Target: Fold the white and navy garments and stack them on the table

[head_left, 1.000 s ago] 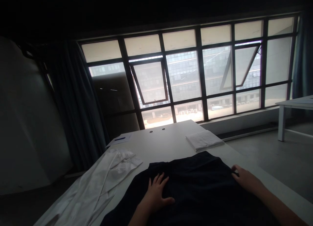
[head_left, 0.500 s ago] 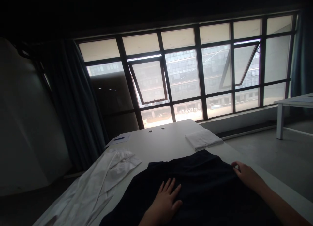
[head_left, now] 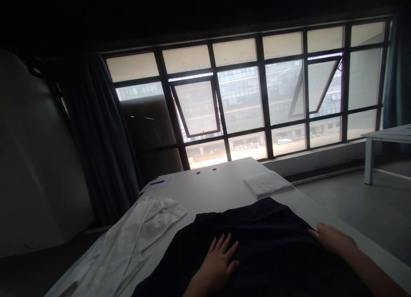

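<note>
Beyond my hands [head_left: 220, 265], daylight glares through the window [head_left: 262, 96], washing out its panes; the top edge sinks near black, the desk [head_left: 212, 190] gleams softly, and the dark cloth [head_left: 266, 250] loses most detail.

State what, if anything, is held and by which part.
The right hand apparently pinches the dark cloth by its right edge; the left hand holds nothing.

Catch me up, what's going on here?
A person is handling a dark cloth spread over the near part of a white table. Their left hand lies flat on it, fingers spread; their right hand is at its right edge, grip unclear. A rumpled white cloth lies to the left, a folded white cloth beyond the dark one, and a pen on paper at the far left.
</note>
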`<action>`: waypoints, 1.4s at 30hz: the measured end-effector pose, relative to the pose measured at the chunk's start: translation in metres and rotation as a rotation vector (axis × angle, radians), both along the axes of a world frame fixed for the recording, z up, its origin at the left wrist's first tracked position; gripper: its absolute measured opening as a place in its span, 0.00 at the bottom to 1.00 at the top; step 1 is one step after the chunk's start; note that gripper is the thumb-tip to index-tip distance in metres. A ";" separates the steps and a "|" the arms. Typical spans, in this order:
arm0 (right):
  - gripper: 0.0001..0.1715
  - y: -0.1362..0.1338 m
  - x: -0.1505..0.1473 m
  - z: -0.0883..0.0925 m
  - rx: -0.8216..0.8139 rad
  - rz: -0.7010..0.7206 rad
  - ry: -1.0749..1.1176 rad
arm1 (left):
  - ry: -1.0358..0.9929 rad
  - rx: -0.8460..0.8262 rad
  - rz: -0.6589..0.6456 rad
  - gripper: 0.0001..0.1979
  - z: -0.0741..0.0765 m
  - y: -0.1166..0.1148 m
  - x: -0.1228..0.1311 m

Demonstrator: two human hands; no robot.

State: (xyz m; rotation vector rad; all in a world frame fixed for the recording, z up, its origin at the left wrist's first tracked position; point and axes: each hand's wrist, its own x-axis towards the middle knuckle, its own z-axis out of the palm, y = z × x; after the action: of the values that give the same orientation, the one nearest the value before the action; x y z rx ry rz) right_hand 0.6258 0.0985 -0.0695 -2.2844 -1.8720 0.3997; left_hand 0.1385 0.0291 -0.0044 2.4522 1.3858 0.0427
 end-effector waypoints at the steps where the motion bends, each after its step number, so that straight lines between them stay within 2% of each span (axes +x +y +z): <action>1: 0.22 -0.001 -0.002 0.000 0.005 0.031 -0.016 | -0.004 -0.002 0.000 0.33 0.000 0.000 0.000; 5: 0.19 -0.001 -0.012 0.002 0.048 0.070 -0.100 | -0.016 0.003 -0.005 0.33 -0.001 0.001 -0.001; 10: 0.21 0.000 -0.019 0.001 0.016 -0.046 -0.089 | -0.010 -0.004 -0.003 0.33 0.000 0.000 0.000; 16: 0.17 -0.003 -0.017 -0.002 0.086 0.065 -0.099 | -0.010 -0.013 0.003 0.33 0.006 -0.003 0.002; 20: 0.19 -0.004 -0.022 0.002 0.134 0.063 -0.121 | -0.019 -0.010 0.002 0.33 0.010 -0.005 0.004; 24: 0.23 -0.003 -0.026 0.008 0.108 0.031 -0.089 | -0.013 -0.004 0.005 0.32 0.010 -0.006 0.004; 31: 0.23 -0.005 -0.024 0.008 0.007 -0.007 -0.045 | -0.019 0.012 -0.002 0.33 0.005 -0.004 0.002; 34: 0.17 -0.007 -0.024 0.014 0.063 0.032 -0.037 | -0.024 0.012 0.003 0.33 0.006 -0.005 0.003; 38: 0.15 -0.008 -0.027 0.032 0.223 0.034 0.025 | -0.026 -0.005 0.009 0.33 0.010 -0.006 0.003; 42: 0.13 -0.009 -0.024 0.042 0.203 -0.014 0.046 | -0.029 -0.004 0.002 0.33 0.007 -0.005 0.002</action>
State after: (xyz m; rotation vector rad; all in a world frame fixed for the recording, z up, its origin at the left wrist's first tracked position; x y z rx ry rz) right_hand 0.6014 0.0900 -0.0276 -2.1363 -1.7840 0.2454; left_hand 0.1409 0.0245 0.0030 2.4375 1.3749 0.0752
